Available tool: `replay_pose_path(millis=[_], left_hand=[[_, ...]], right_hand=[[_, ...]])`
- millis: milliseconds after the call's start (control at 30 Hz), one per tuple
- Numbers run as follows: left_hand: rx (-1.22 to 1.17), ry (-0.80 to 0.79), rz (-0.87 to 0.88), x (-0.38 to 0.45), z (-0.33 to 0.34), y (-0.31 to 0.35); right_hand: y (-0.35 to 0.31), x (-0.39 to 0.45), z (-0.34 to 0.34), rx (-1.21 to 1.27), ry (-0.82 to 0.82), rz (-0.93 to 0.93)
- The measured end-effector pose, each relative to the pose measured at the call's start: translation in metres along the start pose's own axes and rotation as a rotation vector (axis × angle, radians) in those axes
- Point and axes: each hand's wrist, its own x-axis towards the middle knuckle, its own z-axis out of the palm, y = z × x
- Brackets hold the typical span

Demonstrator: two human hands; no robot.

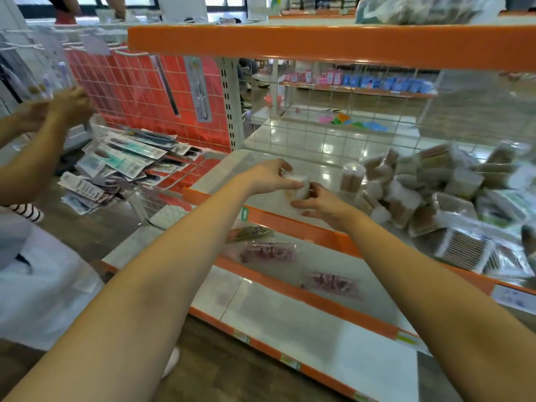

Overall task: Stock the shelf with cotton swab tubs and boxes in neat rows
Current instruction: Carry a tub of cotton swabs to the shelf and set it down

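Setting: shop aisle, orange-edged white shelf backed by wire mesh.
Tub: one clear cotton swab tub held just above the shelf's bare left part, likely to start a row.
Left hand: arm stretched forward, grip closed over the tub's top and far side.
Right hand: grip closed on its near side, steadying it.
Standing tub: upright, just right.
Heap: unsorted tubs and boxes further right.

Glossy tiled floor reflects light behind orange-edged store shelving and wire grid.
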Motion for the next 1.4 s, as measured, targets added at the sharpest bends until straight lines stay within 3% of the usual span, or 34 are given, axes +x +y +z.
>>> replay_pose_path(millis=[267, 533, 833, 1100, 1400], left_hand=[[-0.025, 0.060, 0.003, 0.032, -0.021, -0.025], [-0.063, -0.049, 0.016, 0.088, -0.026, -0.080], [-0.080, -0.033, 0.082, 0.144, -0.041, -0.159], [-0.130, -0.017, 0.131, 0.179, -0.052, -0.199], [-0.095, 0.033, 0.224, 0.210, -0.060, -0.228]], right_hand=[[0.011, 0.025, -0.010, -0.101, 0.174, 0.038], [0.010, 0.076, 0.004, -0.645, 0.268, 0.035], [0.012, 0.130, 0.040, -0.932, 0.296, 0.011], [0.015, 0.170, 0.069, -1.057, 0.401, 0.035], [0.013, 0.220, 0.088, -0.985, 0.532, 0.141]])
